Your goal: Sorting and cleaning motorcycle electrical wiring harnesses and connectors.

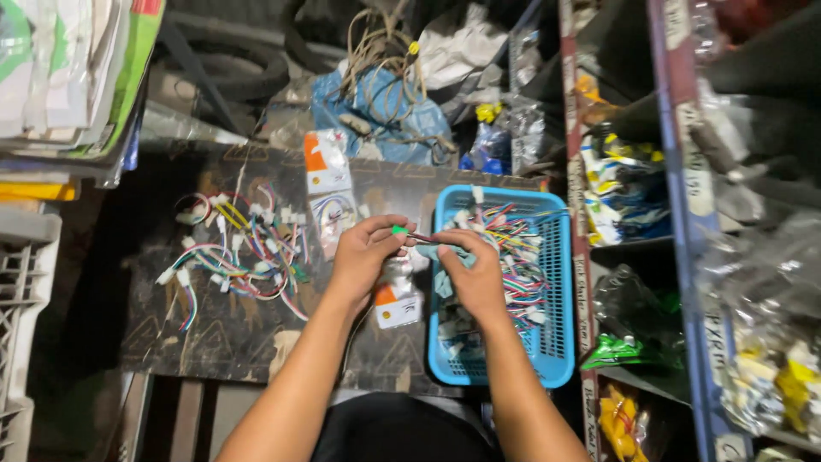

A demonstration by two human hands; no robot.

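Between the two hands, just above the near left corner of the blue basket (560, 359), a thin tool with a green tip (400, 230) is being held roughly level over the tabletop (222, 342). The left hand (363, 252) is pinching it at the green end, its fingers (385, 229) curled down tight around it. The right hand (475, 274) is meeting it from the other side, fingers (451, 244) bent inward and closing on the far end of the tool together with a small pale connector; exactly how much of each it is gripping cannot be told, since the knuckles are hiding the contact. Both forearms are reaching up from the bottom of the view. Under the hands a small packet with an orange and white label (398, 308) is lying on the dark tabletop, touching the basket's left wall. The basket itself is holding a heap of coloured wire bundles with white plugs (513, 248). Left of the hands, well apart from the basket, a loose pile of similar wires (235, 248) is spreading over the tabletop, and two more labelled packets (329, 184) are lying just beyond the left hand. At the right a blue metal shelf rack (684, 171) is standing, stuffed with plastic bags. A grey crate (26, 282) is sitting at the far left.
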